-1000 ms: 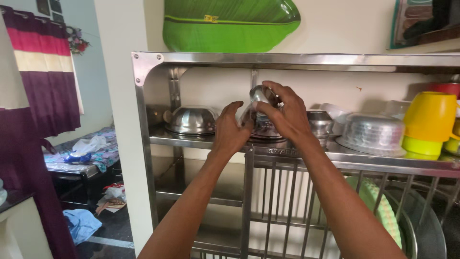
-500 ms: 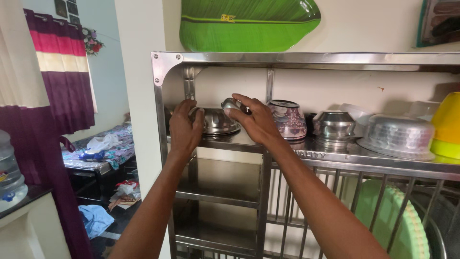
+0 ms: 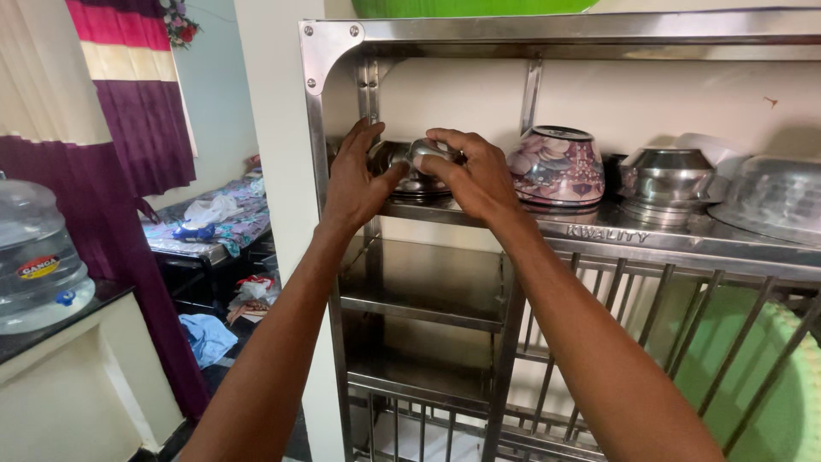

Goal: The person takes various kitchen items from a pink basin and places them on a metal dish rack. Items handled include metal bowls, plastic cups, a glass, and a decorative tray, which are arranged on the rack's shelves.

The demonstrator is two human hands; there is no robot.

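Both my hands are raised to the upper shelf (image 3: pixel 616 235) of a steel dish rack. My right hand (image 3: pixel 475 175) grips a small shiny steel bowl (image 3: pixel 425 155) turned upside down over a larger steel bowl (image 3: pixel 389 168) at the shelf's left end. My left hand (image 3: pixel 357 178) rests its fingers against the left side of that larger bowl. The hands hide most of both bowls.
A floral ceramic bowl (image 3: pixel 558 167) sits upside down right of my hands, then stacked steel bowls (image 3: pixel 667 180) and a clear lid (image 3: pixel 774 197). Green plates (image 3: pixel 757 376) stand behind the rack's bars. A water jug (image 3: pixel 38 257) stands on the counter at left.
My hands have carried the small steel bowl leftward along the shelf, from beside the floral bowl to the bowl at the left end. The camera has moved closer.
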